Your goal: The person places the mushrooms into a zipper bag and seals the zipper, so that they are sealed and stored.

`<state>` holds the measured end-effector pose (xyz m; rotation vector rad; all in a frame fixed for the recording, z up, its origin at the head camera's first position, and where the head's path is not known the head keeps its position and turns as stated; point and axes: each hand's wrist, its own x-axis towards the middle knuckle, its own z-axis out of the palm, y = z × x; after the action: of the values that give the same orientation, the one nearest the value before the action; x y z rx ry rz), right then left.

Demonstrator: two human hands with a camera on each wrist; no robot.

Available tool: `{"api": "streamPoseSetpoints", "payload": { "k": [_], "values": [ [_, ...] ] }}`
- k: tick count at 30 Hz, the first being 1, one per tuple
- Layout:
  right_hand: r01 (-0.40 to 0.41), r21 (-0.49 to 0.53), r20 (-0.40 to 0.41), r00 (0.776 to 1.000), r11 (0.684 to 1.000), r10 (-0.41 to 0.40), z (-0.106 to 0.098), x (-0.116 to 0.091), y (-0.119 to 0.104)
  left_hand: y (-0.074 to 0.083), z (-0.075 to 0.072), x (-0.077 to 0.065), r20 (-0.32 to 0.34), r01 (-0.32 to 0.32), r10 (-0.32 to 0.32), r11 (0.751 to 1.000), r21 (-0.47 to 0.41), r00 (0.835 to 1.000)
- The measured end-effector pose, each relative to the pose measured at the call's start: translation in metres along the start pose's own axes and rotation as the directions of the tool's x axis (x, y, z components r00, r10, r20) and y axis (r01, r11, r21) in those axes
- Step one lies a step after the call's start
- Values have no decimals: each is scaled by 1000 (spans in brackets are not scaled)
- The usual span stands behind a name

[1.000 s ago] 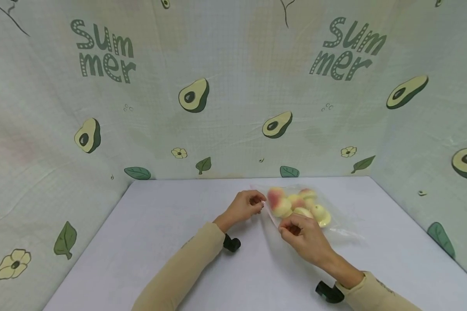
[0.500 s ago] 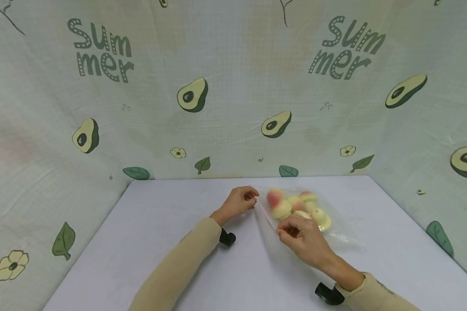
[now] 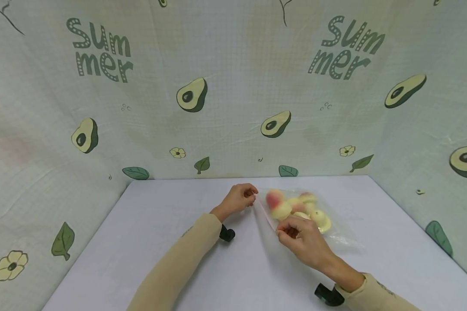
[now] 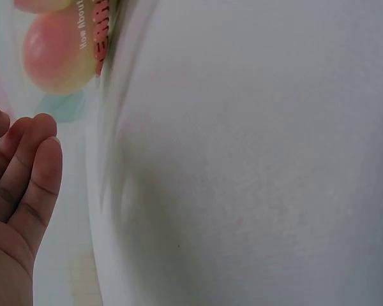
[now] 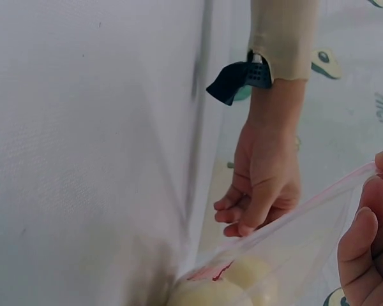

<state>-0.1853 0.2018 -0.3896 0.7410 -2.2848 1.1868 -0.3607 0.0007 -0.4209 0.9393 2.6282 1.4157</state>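
A clear zip bag (image 3: 340, 239) with a pink strip along its mouth lies on the right half of the table. Inside are several yellow-and-red peaches (image 3: 282, 210). My left hand (image 3: 237, 199) pinches the far corner of the mouth between thumb and fingers. At the near corner, my right hand (image 3: 305, 242) pinches the same edge, covering part of the fruit in the head view. The strip runs taut between both hands. In the right wrist view the bag's film (image 5: 313, 220) stretches up to my right fingertips. Printed lettering (image 4: 101, 38) shows on the bag in the left wrist view.
The table (image 3: 159, 224) has a white cover. Behind and beside it hangs a pale cloth (image 3: 225, 52) printed with avocados, leaves and the word "summer". A black wrist camera (image 3: 227, 234) sits under my left wrist, another black camera (image 3: 328, 296) under my right.
My left hand has moved slightly left and away from me, drawing the pink strip straighter. My right hand has shifted only a little to the left, and the fruit has barely moved.
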Motion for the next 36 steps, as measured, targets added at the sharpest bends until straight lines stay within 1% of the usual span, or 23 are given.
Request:
{"api": "streamPoseSetpoints", "payload": {
  "k": [3, 8, 11, 16, 25, 29, 36],
  "values": [
    [5, -6, -8, 1000, 1000, -5, 0, 1, -7, -3, -1, 2, -1, 7, -7, 1000, -4, 1000],
    [15, 5, -14, 1000, 1000, -15, -6, 5, -31, -6, -1, 5, -4, 41, -41, 999, -17, 999],
    [23, 10, -15, 1000, 1000, -23, -9, 7, -41, -8, -2, 6, -15, 44, -44, 999, -7, 999],
    [42, 20, -20, 999, 999, -41, -10, 6, -43, -9, -3, 7, -30, 55, -55, 998, 6, 998],
    [41, 30, -18, 999, 999, -41, -9, 6, -42, -10, -5, 9, -46, 72, -72, 997, 16, 996],
    [42, 39, -16, 999, 998, -41, -9, 5, -43, -12, -5, 10, -67, 77, -75, 997, 22, 995],
    [55, 40, -14, 998, 998, -54, -9, 5, -44, -17, -9, 11, -78, 96, -94, 995, 25, 993]
  ]
}}
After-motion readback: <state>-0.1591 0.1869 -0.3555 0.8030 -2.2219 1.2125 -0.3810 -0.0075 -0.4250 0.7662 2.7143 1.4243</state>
